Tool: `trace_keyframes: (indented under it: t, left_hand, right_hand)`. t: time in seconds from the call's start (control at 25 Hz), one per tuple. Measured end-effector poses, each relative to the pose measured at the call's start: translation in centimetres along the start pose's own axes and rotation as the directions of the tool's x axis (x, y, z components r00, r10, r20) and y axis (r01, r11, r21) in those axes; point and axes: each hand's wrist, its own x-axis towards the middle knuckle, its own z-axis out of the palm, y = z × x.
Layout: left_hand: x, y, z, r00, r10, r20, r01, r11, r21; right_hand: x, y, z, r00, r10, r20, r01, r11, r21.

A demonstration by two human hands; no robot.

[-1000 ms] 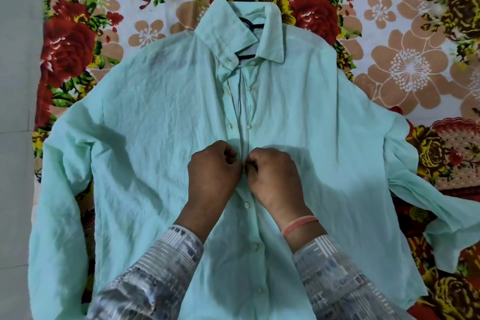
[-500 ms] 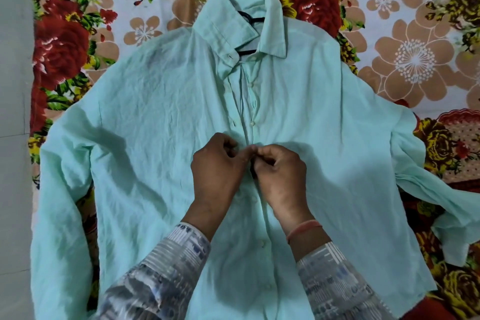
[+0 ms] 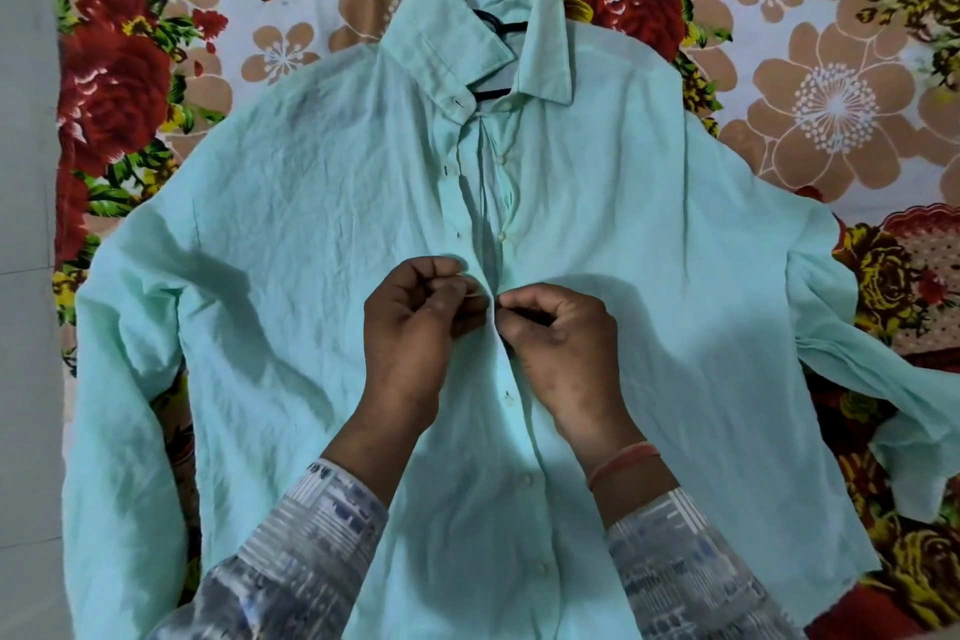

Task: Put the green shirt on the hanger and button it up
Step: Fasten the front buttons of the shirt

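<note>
the shirt (image 3: 291, 244) lies flat on the bed (image 3: 831, 94), hanger (image 3: 498, 29) at 12 o'clock inside the collar, so the left hand (image 3: 415, 322) and right hand (image 3: 561, 333) can pinch the placket edges together, seemingly fastening a button.

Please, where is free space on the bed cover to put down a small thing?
Bare floral bed cover lies above the shirt's shoulders, widest at upper right, smaller left of the collar. The middle is crowded: both hands work there.

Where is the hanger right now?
In the head view, the black hanger sits top centre, inside the green shirt, showing only through the open collar, above both hands.
</note>
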Motion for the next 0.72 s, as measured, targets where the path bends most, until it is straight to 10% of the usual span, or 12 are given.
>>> trace_keyframes:
  t: [0.32,0.72]
  left_hand:
    - [-0.4,-1.7,-0.2,0.997,0.023,0.068,-0.029,0.995,0.099]
    - [-0.7,-3.2,-0.3,0.989,0.143,0.031,-0.146,0.981,0.131]
  right_hand:
    - [0.7,0.0,-0.7,0.969,0.175,0.175,-0.213,0.95,0.229]
    - [2.1,0.9,-0.1,0.98,0.051,0.193,-0.044,0.998,-0.038]
